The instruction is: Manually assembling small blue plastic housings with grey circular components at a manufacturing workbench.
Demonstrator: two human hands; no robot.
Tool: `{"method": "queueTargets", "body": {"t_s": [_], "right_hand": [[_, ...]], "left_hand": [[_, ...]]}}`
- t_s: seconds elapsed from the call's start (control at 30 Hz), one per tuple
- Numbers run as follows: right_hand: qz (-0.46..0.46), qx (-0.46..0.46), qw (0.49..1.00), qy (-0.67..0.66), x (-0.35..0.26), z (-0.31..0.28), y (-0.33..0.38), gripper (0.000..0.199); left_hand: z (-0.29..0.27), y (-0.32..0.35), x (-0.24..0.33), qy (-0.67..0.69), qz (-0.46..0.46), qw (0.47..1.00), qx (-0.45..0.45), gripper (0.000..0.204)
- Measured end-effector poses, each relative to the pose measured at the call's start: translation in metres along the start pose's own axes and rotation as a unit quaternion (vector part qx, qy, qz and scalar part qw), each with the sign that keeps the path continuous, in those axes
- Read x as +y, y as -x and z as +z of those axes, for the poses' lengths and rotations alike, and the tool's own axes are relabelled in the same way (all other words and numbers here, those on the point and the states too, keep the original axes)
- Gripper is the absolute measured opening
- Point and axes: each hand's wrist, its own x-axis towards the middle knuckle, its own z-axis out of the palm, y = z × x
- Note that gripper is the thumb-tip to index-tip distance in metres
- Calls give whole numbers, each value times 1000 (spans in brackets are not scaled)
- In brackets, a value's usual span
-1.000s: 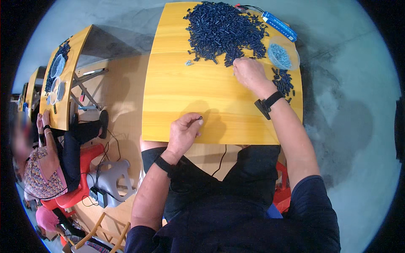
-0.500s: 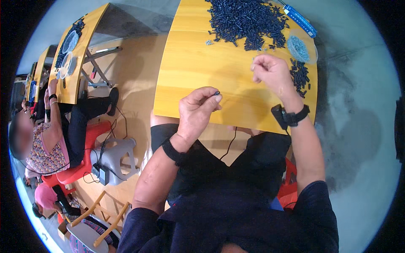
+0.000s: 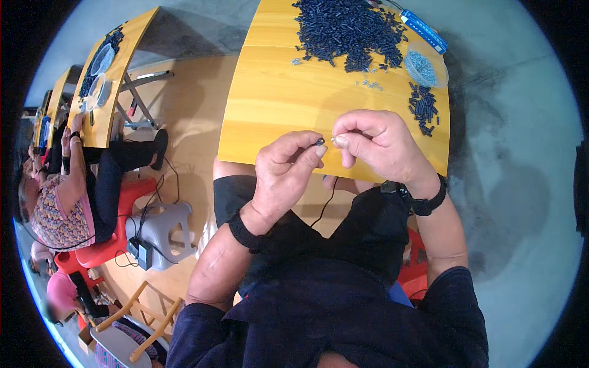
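Note:
Over the near edge of the yellow table [image 3: 257, 116], my left hand [image 3: 285, 168] pinches a small black tubular piece [image 3: 319, 141], its end showing between thumb and forefinger. Just to its right, my right hand [image 3: 383, 147] is closed in a pinch on a tiny silvery piece [image 3: 334, 140], too small to make out further. The fingertips of both hands face each other with a narrow gap between. Farther off lies a big heap of black tubular pieces [image 3: 346, 30]. A smaller group of the same pieces [image 3: 423, 107] lies at the right edge.
A clear tub of small silvery parts [image 3: 421, 67] stands at the table's right edge, a blue box [image 3: 423, 30] with a cable behind it. Loose silvery bits [image 3: 371, 84] lie before the heap. At left, a co-worker [image 3: 67, 196] sits at another table [image 3: 123, 80] near a grey stool [image 3: 161, 233].
My right hand has come down and left from near the loose silvery bits to beside my left hand, a tiny silvery piece now visible in it. My left hand keeps its pinch on the black piece.

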Motion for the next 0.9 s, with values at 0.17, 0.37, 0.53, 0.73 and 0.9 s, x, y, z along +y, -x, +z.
{"method": "queueTargets", "body": {"t_s": [0.17, 0.37, 0.53, 0.73, 0.9], "right_hand": [[-8, -18, 1000, 14, -4, 8, 0, 8], [9, -35, 999, 22, -7, 15, 0, 8], [12, -56, 996, 66, -12, 13, -3, 8], [47, -100, 983, 148, -20, 9, -7, 9], [81, -88, 989, 81, -16, 7, -13, 7]], "left_hand": [[-8, 4, -3, -53, 51, 997, -15, 16], [-12, 8, 0, -78, 51, 995, -29, 15], [-14, 8, 2, -88, 45, 994, -46, 14], [-11, 6, 8, -144, 15, 987, -63, 12], [-9, 5, 5, -85, -23, 995, -54, 13]]}}
